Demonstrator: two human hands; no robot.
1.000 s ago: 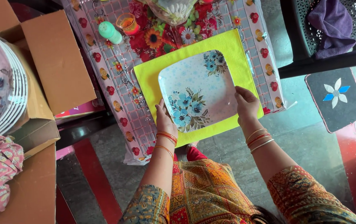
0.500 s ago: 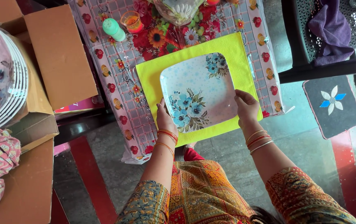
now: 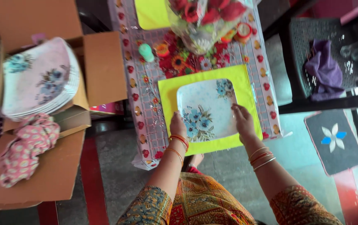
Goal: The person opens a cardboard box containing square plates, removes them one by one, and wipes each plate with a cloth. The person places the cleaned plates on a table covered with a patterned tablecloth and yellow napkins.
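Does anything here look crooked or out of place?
Slightly. The plate, held by the left hand and right hand, sits turned a little against the yellow mat's edges. No spill or damage shows.

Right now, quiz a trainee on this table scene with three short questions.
1. True or false: the square floral plate lies on the yellow placemat.
2. Which hand touches the plate's right edge?
3. What holds the stack of plates: A) a cardboard box, B) the black chair, C) the dark floor mat?

Key: 1 true. 2 the right hand; the left hand is at the near-left corner. 3 A.
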